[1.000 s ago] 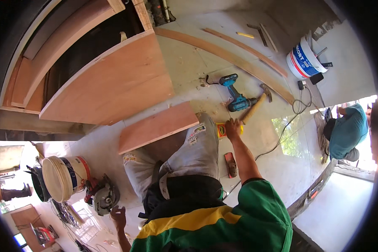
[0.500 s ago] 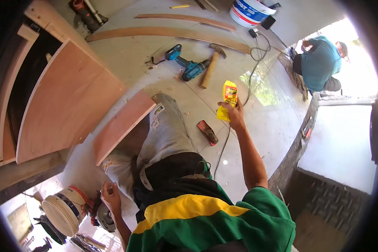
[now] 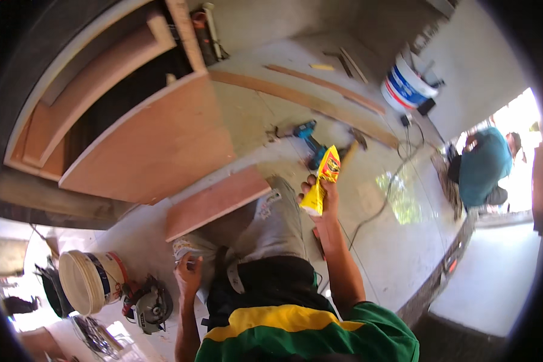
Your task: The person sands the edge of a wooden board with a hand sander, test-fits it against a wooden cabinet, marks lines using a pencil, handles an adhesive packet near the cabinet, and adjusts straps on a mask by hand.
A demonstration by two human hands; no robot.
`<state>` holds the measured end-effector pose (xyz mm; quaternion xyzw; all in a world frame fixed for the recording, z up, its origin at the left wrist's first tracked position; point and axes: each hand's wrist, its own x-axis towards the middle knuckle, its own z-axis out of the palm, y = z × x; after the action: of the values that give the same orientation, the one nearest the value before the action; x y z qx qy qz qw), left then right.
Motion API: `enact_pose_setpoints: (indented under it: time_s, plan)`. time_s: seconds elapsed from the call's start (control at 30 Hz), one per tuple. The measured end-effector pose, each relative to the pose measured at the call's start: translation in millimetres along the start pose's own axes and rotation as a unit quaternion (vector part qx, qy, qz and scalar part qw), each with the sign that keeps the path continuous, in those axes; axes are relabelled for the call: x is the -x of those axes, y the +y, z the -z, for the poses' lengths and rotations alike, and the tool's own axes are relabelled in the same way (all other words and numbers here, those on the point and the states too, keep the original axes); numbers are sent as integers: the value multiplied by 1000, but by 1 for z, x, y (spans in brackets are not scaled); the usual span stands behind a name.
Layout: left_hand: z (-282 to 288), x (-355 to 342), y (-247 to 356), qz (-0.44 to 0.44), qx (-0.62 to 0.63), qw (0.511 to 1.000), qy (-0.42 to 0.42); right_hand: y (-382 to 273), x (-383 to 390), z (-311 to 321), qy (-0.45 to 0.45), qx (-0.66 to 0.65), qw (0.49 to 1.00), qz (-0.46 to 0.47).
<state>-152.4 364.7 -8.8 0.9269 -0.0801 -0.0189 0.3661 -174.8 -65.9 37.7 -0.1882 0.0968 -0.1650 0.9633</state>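
Note:
My right hand (image 3: 329, 204) grips a yellow plastic packet with red print (image 3: 329, 171), held up above my lap. Its fingers wrap round the lower part. Beside my thigh, my left hand (image 3: 189, 274) has its fingers curled in; whatever they hold, if anything, is too small to make out. A reddish plywood strip (image 3: 218, 202) lies across in front of my legs. Beyond the packet, a blue cordless drill (image 3: 308, 134) rests on the tiles, partly covered by it. A hammer (image 3: 359, 140) is next to the drill, and part of a red tool (image 3: 318, 242) shows beside my right forearm.
A curved wooden cabinet with a plywood panel (image 3: 157, 139) stands at left. Near my left side are a circular saw (image 3: 152, 306) and a white bucket (image 3: 81, 283). Long boards (image 3: 320, 104), a cable (image 3: 377, 211) and another bucket (image 3: 407, 84) lie beyond. A person (image 3: 484, 166) crouches at far right.
The view has shifted, so the surroundings sit lower and further right. My right hand has drawn the packet closer, now tilted and overlapping the drill. My left hand has moved up beside my leg.

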Motion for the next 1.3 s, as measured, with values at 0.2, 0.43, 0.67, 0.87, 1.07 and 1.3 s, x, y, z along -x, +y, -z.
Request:
enact_pose_setpoints:
  time_s: [0.2, 0.43, 0.67, 0.87, 1.07, 1.3]
  plan:
    - [-25, 5, -8, 37, -8, 993, 113, 16, -36, -73, -131, -24, 990, -38]
    - [-23, 1, -4, 65, 3, 987, 145, 32, -50, -135, -125, 19, 989, -77]
    - [-20, 1, 1, 89, 3, 988, 124, 48, -69, -197, -15, 229, 966, 120]
    - [-19, 1, -5, 103, 18, 988, 117, 31, -105, -248, -128, 337, 919, 160]
    - [-14, 0, 2, 114, 19, 988, 107, 41, -129, -292, -61, 331, 898, 284]
    - [-10, 0, 5, 117, 39, 988, 96, 46, -150, -324, -100, 470, 767, 425]
